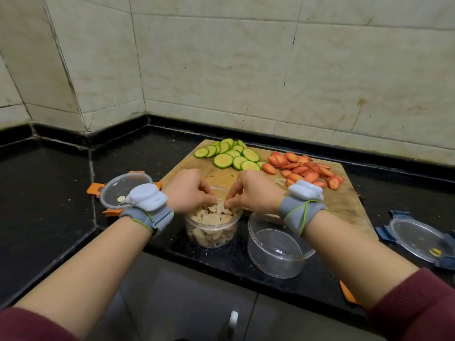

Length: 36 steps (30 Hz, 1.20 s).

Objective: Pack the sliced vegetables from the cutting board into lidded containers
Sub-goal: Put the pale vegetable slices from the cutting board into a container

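Head camera looked down on both hands meeting over a clear round container (211,233) heaped with pale beige vegetable slices (213,212). Left hand (188,190) and right hand (253,191) were each pinched narrow on slices at the top of the pile, fingertips almost touching. Just beyond the hands lay a wooden cutting board (344,205), where green cucumber rounds (230,156) overlapped in a loose fan and orange carrot slices (305,169) sat piled beyond the right hand. Under the right wrist stood an empty clear container (278,249), close beside the filled one. Behind the left wrist rested an orange-clipped lid (118,193); well to the right of the right forearm lay a blue-clipped lid (418,239), both on the black counter (49,193)
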Available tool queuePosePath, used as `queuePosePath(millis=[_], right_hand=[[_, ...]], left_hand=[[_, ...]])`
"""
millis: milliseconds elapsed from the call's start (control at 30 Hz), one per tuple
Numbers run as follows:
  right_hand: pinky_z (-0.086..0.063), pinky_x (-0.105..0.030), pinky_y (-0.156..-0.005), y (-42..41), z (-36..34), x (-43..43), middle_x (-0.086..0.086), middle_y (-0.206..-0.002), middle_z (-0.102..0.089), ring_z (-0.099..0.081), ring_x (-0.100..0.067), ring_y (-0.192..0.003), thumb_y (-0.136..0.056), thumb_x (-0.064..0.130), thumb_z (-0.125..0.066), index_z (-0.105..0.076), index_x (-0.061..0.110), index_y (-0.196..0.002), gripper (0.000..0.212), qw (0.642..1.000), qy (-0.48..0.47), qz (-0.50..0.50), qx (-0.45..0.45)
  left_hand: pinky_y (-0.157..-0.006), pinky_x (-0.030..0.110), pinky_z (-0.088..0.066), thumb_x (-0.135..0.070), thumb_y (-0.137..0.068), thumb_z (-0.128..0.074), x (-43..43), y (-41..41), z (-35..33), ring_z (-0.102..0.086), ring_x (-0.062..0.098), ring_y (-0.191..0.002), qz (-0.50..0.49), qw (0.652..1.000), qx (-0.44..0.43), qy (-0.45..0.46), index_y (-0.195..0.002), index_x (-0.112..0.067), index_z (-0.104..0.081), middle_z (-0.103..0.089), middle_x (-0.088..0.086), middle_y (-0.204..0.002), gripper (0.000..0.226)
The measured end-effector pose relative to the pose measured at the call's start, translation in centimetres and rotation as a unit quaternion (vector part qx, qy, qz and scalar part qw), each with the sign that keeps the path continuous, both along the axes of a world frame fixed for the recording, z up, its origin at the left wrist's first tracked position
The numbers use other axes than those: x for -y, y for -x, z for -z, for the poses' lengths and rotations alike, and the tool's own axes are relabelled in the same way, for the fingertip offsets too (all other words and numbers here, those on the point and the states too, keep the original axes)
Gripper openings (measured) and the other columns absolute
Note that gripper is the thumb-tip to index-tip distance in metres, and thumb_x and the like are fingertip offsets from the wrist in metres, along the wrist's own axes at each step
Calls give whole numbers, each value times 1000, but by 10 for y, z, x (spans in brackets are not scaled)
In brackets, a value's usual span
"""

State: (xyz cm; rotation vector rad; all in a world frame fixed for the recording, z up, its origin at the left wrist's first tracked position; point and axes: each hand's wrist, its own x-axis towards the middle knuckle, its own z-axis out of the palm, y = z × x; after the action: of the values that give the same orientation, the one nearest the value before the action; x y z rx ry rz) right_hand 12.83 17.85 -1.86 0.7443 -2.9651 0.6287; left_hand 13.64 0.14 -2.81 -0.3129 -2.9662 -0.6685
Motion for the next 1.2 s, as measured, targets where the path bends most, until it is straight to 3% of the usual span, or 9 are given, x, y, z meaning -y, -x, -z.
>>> queuePosePath(millis=[133,300,433,533,767,833,967,1100,1200], right_hand=[[-38,-15,-58,8,-12,-21,4,-76,-62,-50,-3,-65,-77,29,-78,-77,20,-91,17,996,75,15,35],[-42,-15,-62,28,-28,-72,9,-72,-65,-53,0,-63,-76,20,-78,-75,19,-83,7,988,119,96,33],[-40,-25,-60,40,-32,-123,-3,-64,-61,-48,-9,-55,-77,20,-76,-75,17,-77,3,982,73,175,21],[-44,-26,-63,45,-28,-152,1,-64,-62,-52,-10,-58,-78,21,-74,-72,21,-72,6,976,26,213,35],[-40,-23,-55,55,4,-160,-1,-64,-59,-51,-12,-60,-82,29,-71,-73,8,-74,22,977,19,197,74],[-37,-26,-55,60,13,-157,-2,-62,-55,-49,-14,-61,-82,39,-69,-71,8,-72,33,976,3,209,64],[-39,-24,-63,65,23,-152,-3,-68,-59,-54,-16,-68,-81,43,-68,-68,9,-71,36,969,8,237,73],[-41,-26,-64,68,26,-152,0,-66,-55,-50,-15,-63,-74,37,-78,-55,18,-61,33,959,83,245,118],[-43,-27,-64,68,29,-151,-1,-70,-57,-51,-14,-65,-71,32,-81,-57,17,-67,29,957,117,237,120]], left_hand=[[-61,23,-41,-28,-84,-65,-8,4,-6,-55,11,-70,-18,999,-32,-31,-85,-19,-76,-68,-1,-79,14],[-69,27,-47,-21,-86,-61,-33,14,-11,-61,17,-80,-6,996,-73,-57,-90,-18,-73,-68,0,-86,13],[-78,30,-51,-22,-85,-59,-61,29,-13,-62,21,-92,46,997,-51,24,-97,-20,-73,-68,2,-99,18],[-85,32,-50,-25,-84,-58,-83,39,-15,-60,24,-104,86,990,-16,113,-106,-22,-70,-65,4,-113,25],[-95,36,-47,-24,-90,-54,-146,78,-4,-56,28,-114,111,986,34,119,-123,-13,-61,-59,9,-128,35],[-94,35,-45,-23,-92,-51,-160,93,3,-55,31,-113,98,987,36,123,-119,-12,-60,-58,10,-124,30],[-79,38,-52,-31,-84,-49,-172,138,35,-64,33,-93,51,993,44,98,-81,-21,-52,-54,3,-85,11],[-85,37,-49,-36,-88,-55,-179,127,30,-60,30,-101,49,996,44,67,-94,-10,-62,-60,7,-99,27],[-81,35,-50,-30,-83,-65,-181,126,26,-62,28,-95,39,998,47,14,-93,-9,-68,-68,9,-100,23]])
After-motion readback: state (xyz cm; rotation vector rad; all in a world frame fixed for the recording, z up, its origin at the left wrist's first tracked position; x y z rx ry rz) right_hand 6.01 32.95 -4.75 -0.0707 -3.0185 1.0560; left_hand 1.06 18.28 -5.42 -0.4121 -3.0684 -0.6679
